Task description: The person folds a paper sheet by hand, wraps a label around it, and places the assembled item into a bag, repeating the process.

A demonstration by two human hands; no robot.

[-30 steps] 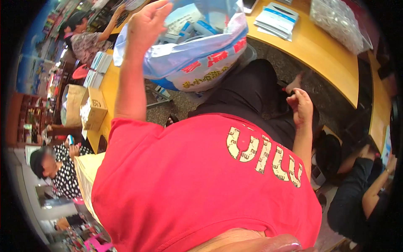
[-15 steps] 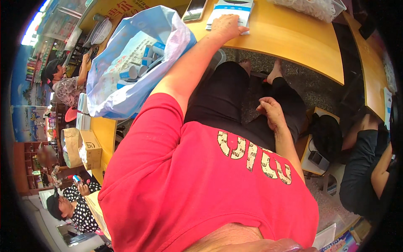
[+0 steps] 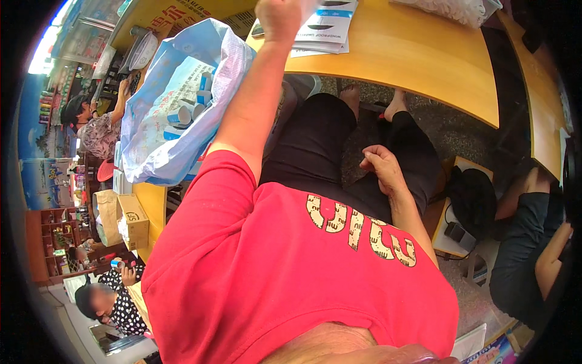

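Observation:
My left hand (image 3: 280,23) is raised at the top edge of the view, closed on a white leaflet (image 3: 308,10) that is blurred and partly cut off. Just beside it, a stack of white leaflets with a blue band and a dark umbrella picture (image 3: 325,37) lies on the yellow table (image 3: 424,60). My right hand (image 3: 386,173) hovers over my lap, its fingers curled toward the thumb with nothing visible in them. Left of my left forearm stands an open pale blue bag (image 3: 231,64) holding several small blue-and-white rolled pieces (image 3: 180,115).
A clear tub of whitish items (image 3: 464,11) is at the table's far right. A phone (image 3: 257,29) is partly hidden behind my left wrist. Cardboard box (image 3: 133,221) and paper bag (image 3: 108,217) stand at left. Other people sit at left and right; a black bag (image 3: 471,200) is beside me.
My left hand has left the stack, moving up and left with a leaflet. The right hand stays over my lap, fingers curled. The view has shifted slightly.

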